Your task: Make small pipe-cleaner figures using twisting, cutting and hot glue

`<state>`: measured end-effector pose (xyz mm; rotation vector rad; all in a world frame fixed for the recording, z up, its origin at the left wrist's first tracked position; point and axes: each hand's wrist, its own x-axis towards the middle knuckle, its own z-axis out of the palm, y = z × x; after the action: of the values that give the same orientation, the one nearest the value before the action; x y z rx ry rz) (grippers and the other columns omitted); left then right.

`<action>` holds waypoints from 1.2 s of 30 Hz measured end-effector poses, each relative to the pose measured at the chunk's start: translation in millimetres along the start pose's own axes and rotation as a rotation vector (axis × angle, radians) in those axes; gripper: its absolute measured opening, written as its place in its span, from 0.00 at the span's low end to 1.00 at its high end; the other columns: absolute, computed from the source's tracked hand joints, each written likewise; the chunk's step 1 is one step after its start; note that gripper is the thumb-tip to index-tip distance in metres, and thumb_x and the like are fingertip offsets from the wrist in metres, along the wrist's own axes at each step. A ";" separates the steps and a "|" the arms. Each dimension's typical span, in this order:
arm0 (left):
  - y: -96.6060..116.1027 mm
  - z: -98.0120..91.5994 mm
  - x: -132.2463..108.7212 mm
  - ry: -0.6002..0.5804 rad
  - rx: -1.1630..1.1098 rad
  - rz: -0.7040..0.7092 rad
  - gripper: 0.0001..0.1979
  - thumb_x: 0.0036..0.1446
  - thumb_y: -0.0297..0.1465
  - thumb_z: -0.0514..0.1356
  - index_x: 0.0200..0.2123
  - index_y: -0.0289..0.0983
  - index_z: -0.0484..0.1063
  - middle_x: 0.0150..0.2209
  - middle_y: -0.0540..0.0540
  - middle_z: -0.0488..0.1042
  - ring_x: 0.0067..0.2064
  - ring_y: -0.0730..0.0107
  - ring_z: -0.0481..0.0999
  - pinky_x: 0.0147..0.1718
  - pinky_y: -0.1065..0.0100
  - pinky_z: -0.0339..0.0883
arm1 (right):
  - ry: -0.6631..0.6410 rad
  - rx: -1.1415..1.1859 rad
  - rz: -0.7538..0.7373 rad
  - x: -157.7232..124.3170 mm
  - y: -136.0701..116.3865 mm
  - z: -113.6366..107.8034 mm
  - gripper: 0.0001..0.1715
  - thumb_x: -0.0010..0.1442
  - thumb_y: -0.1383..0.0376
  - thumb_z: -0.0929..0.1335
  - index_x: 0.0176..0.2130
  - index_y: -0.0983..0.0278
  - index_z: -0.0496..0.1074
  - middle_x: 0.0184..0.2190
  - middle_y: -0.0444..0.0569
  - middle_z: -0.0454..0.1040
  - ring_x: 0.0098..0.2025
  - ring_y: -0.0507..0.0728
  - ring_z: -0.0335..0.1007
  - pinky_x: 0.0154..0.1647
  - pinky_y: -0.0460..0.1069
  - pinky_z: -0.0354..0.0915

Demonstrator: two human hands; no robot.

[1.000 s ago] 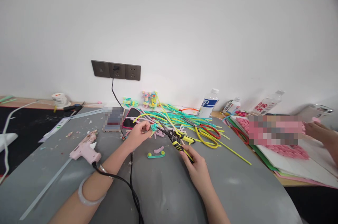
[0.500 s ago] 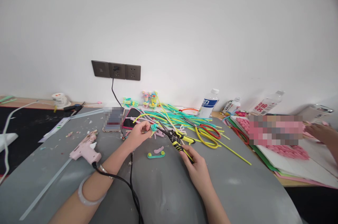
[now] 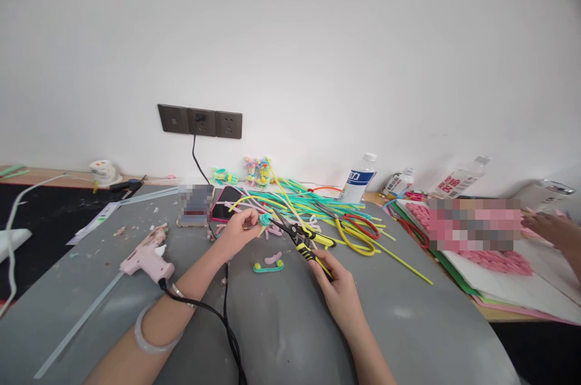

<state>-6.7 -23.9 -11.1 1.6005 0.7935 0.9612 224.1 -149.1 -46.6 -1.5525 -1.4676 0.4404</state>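
Between the fingertips of my left hand (image 3: pixel 239 232) is a small teal coil of fuzzy pipe cleaner (image 3: pixel 264 221), with a bit of yellow below it. My right hand (image 3: pixel 334 279) is wrapped round the yellow-and-black handles of a pair of pliers (image 3: pixel 305 247). The dark jaws of the pliers point left and reach the coil; whether they grip it I cannot tell. On the table below lies a teal strip with yellow balled ends (image 3: pixel 268 269), a short lilac piece (image 3: pixel 273 258) just above it.
Loose pipe cleaners (image 3: pixel 318 197) and scissors (image 3: pixel 356 233) lie behind my hands. A pink glue gun (image 3: pixel 147 258) rests at the left, its black cord (image 3: pixel 204 306) crossing my left forearm. A bottle (image 3: pixel 357 179) stands at the back. At far right shows another person's hand (image 3: pixel 551 227).
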 end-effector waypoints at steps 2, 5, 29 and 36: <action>-0.2 0.1 0.2 0.004 0.000 0.001 0.16 0.50 0.32 0.61 0.26 0.40 0.52 0.25 0.56 0.58 0.29 0.71 0.69 0.32 0.70 0.60 | 0.002 0.002 -0.003 0.4 -0.8 0.0 0.24 0.63 0.48 0.65 0.41 0.65 0.76 0.37 0.53 0.81 0.37 0.61 0.76 0.38 0.48 0.70; 0.6 0.5 0.3 0.009 -0.006 0.006 0.15 0.50 0.32 0.61 0.26 0.40 0.52 0.25 0.56 0.58 0.28 0.72 0.69 0.31 0.70 0.60 | -0.005 0.003 -0.003 0.4 -1.7 -0.6 0.25 0.63 0.48 0.64 0.41 0.65 0.76 0.37 0.53 0.81 0.37 0.60 0.76 0.38 0.47 0.70; -0.7 -0.5 1.3 0.006 0.023 0.000 0.13 0.50 0.32 0.60 0.26 0.40 0.53 0.26 0.56 0.60 0.28 0.73 0.69 0.30 0.71 0.58 | -0.007 -0.012 -0.004 -0.7 -1.1 -0.4 0.24 0.64 0.49 0.64 0.41 0.65 0.76 0.38 0.53 0.81 0.37 0.60 0.77 0.37 0.46 0.70; 3.0 0.7 0.4 0.014 0.024 0.000 0.13 0.50 0.32 0.60 0.26 0.40 0.54 0.26 0.55 0.61 0.28 0.73 0.68 0.29 0.72 0.58 | -0.015 -0.019 0.004 -0.5 -1.0 -1.1 0.24 0.64 0.49 0.64 0.42 0.65 0.76 0.37 0.53 0.81 0.36 0.60 0.77 0.35 0.46 0.69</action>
<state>-5.8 -24.5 -8.1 1.6155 0.8176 0.9671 224.3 -150.1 -45.4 -1.5700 -1.4843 0.4431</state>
